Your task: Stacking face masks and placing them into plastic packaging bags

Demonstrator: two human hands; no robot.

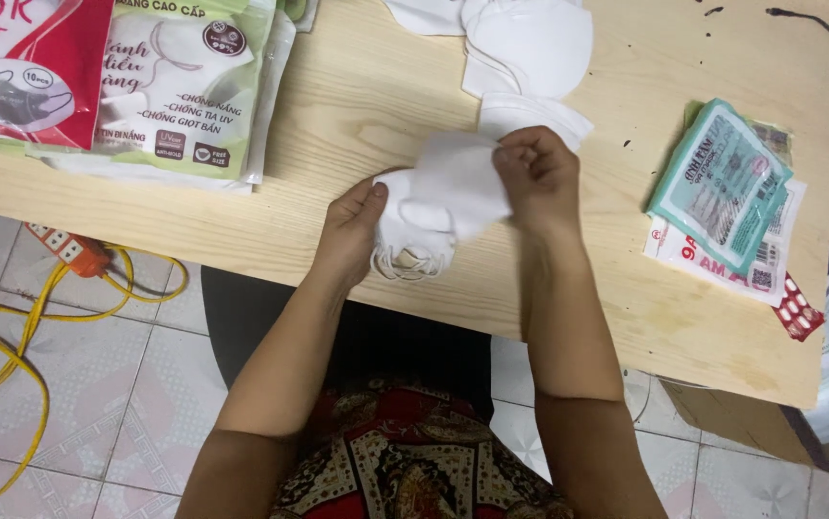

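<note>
White folded face masks point(443, 197), stacked

Mask packets point(107, 77) cut off at top-left edge. White mask pile point(520, 38) clipped by top edge. Left hand point(352, 231) fingers hidden behind white masks point(433, 202).

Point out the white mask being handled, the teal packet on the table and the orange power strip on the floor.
white mask point(455, 183), head view, on its flat front panel.
teal packet point(722, 187), head view, on the middle of its printed face.
orange power strip point(73, 252), head view, on its top.
</note>
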